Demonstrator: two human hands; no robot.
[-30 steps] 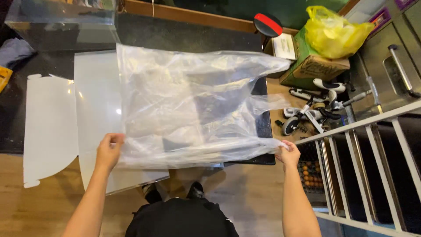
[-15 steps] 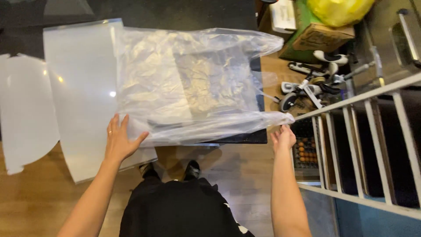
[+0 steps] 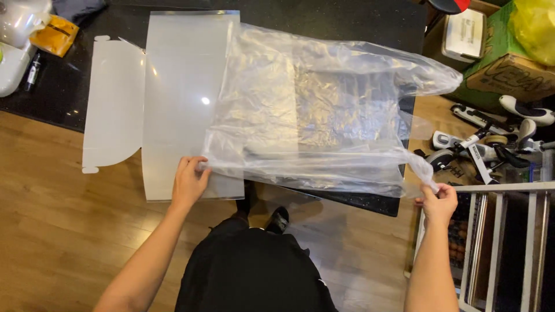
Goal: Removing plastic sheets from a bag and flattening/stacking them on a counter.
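Observation:
A large clear plastic bag (image 3: 324, 110) lies spread over a black table (image 3: 347, 17). My left hand (image 3: 189, 180) presses flat on the bag's near left corner, which rests on a frosted plastic sheet (image 3: 179, 92). My right hand (image 3: 439, 202) pinches the bag's twisted near right corner, just past the table's right edge. The bag's near edge is stretched between both hands.
A second frosted sheet with tabs (image 3: 113, 110) lies left of the first. An orange packet (image 3: 53, 36) and a white appliance (image 3: 14, 40) sit at far left. Cardboard boxes (image 3: 509, 69), white scooters (image 3: 491, 141) and a white metal rack (image 3: 509, 242) crowd the right. Wooden floor (image 3: 58, 219) below.
The view has shifted so the bag sits further right. My left hand moved inward along the bag's near edge and now lies flat. My right hand went on gripping the right corner.

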